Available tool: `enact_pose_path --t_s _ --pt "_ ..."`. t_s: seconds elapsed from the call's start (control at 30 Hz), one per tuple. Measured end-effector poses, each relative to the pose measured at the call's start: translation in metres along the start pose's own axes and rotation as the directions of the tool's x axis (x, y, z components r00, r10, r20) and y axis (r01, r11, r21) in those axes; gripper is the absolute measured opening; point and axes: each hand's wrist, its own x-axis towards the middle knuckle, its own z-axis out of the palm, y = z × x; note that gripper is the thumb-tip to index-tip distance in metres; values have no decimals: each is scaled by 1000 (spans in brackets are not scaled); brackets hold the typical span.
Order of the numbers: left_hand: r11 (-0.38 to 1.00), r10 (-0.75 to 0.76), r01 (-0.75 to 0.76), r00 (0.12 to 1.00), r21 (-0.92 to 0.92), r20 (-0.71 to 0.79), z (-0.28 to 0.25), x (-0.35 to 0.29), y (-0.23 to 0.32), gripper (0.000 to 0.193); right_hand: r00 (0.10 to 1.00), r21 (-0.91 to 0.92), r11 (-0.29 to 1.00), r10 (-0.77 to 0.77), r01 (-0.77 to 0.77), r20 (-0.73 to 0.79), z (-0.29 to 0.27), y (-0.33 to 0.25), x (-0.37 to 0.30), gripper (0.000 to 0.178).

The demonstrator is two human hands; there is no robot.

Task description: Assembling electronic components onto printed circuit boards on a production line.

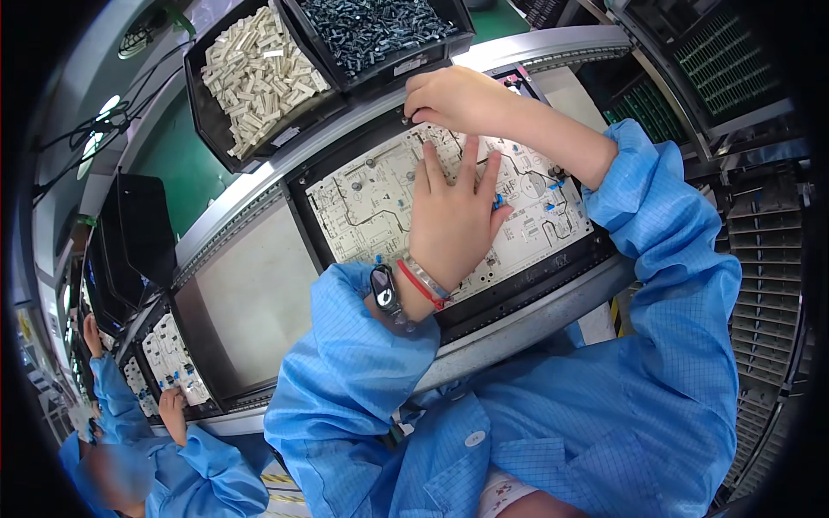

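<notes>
A white printed circuit board (358, 194) lies in a black carrier frame (313, 226) in front of me. It bears dark traces and several small blue and grey parts. My left hand (453, 220) rests over the middle of the board, palm down, its fingers stretched out and partly spread. Beyond it, at the far edge of the frame, is my right hand (453, 99), with its fingers curled together beside a small dark piece. Whatever those fingertips hold is too small and covered to make out. Both forearms hide parts of the board.
Behind the rail stand black bins, one with white rectangular parts (259, 73), another with small dark parts (371, 34). A metal conveyor rail (518, 47) runs past. On the left, a co-worker's hand (173, 414) touches another circuit board (177, 358). Racks (760, 302) stand on the right.
</notes>
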Motion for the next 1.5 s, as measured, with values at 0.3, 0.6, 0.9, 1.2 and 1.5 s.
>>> enact_pose_path --t_s 0.3,0.6,0.9,1.2,1.5 --pt "999 32 -32 999 -7 15 -1 -2 2 57 986 34 986 161 -163 48 -1 -7 -1 15" --pt "939 145 -154 988 -307 -53 -29 -20 -18 37 992 -313 946 54 -86 -112 28 -28 -6 16" --pt "893 126 -31 975 -449 183 -71 -67 -18 48 922 198 908 333 -370 199 -2 -42 -9 28" --pt "870 155 4 947 -493 282 -93 -143 -37 37 975 389 921 -109 26 193 -76 -40 -175 24" --pt "844 146 49 937 -533 317 -80 -153 -47 40 985 353 934 -113 62 127 -46 -20 -223 23"
